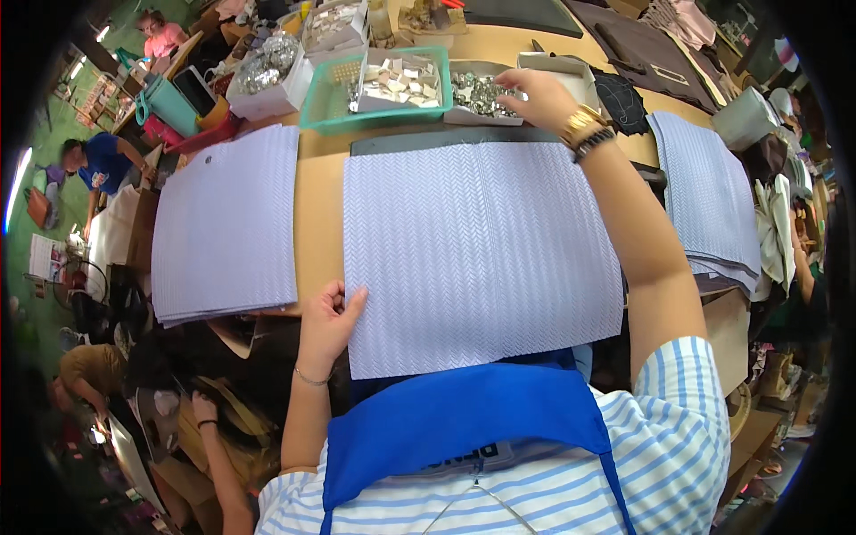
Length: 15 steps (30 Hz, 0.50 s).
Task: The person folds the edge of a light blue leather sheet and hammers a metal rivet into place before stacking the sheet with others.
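A pale lavender sheet (481, 259) with an embossed woven pattern lies in front of me, its near edge overhanging the table toward my apron. My left hand (330, 323) is closed on the sheet's left edge, thumb on top and fingers curled. My right hand (546, 102) reaches across the far right corner to a white box of small shiny metal pieces (479, 93). Its thumb and forefinger are apart over the pieces, and I see nothing held between them. Beneath the sheet's far edge shows a dark board (437, 139).
Similar lavender sheets are stacked at left (227, 223) and right (709, 196). Beyond stand a green basket (332, 118) with small pale pieces, a white box with a clear bag (267, 71), and black cloth (621, 102). Other people work at left.
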{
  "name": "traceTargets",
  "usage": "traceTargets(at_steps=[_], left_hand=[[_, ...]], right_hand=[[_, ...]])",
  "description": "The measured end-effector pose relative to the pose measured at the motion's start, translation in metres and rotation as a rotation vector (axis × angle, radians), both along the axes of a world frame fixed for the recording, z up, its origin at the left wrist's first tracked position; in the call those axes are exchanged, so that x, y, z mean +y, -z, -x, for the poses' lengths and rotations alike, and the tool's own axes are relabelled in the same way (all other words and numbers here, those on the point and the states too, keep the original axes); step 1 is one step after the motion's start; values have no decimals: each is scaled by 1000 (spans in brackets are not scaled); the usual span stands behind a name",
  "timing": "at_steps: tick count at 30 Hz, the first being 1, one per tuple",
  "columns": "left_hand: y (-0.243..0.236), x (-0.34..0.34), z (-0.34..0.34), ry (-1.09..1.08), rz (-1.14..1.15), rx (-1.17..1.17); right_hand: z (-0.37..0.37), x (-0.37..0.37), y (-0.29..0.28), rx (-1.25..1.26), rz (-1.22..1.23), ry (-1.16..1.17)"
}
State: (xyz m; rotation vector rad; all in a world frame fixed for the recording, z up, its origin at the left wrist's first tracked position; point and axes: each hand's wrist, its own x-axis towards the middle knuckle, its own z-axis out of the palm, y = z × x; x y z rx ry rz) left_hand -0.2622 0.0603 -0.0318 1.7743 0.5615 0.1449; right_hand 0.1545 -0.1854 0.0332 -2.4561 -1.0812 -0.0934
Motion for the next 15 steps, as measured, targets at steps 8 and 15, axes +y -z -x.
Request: traceTargets(at_steps=[8,15], left_hand=[[-4,4,2,-1,37,32],[-25,15,-43,-46,-350,-128]], right_hand=[[-38,52,37,159,339,95],[-23,28,44,-166,-123,52]])
